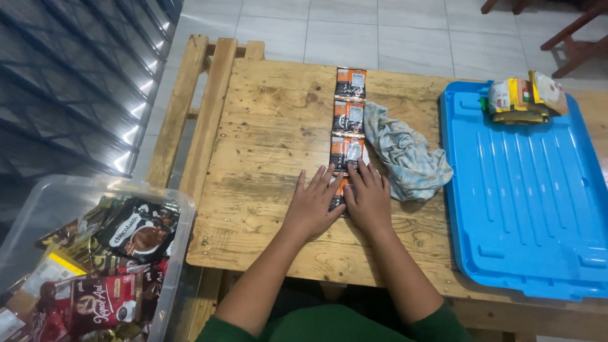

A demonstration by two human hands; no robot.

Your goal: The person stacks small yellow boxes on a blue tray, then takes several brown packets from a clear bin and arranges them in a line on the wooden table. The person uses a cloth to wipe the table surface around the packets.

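Note:
A strip of several joined black-and-orange sachets point(349, 117) lies lengthwise down the middle of the wooden table point(272, 133). My left hand point(313, 204) and my right hand point(367, 197) rest flat, fingers spread, side by side on the near end of the strip. They press it against the wood and cover its nearest sachet almost fully. Neither hand grips anything.
A crumpled grey-blue cloth point(405, 152) lies just right of the strip. A blue plastic tray point(525, 202) at the right holds a bundle of yellow and white packets point(524, 98) at its far end. A clear bin point(44, 209) of assorted sachets stands at the lower left.

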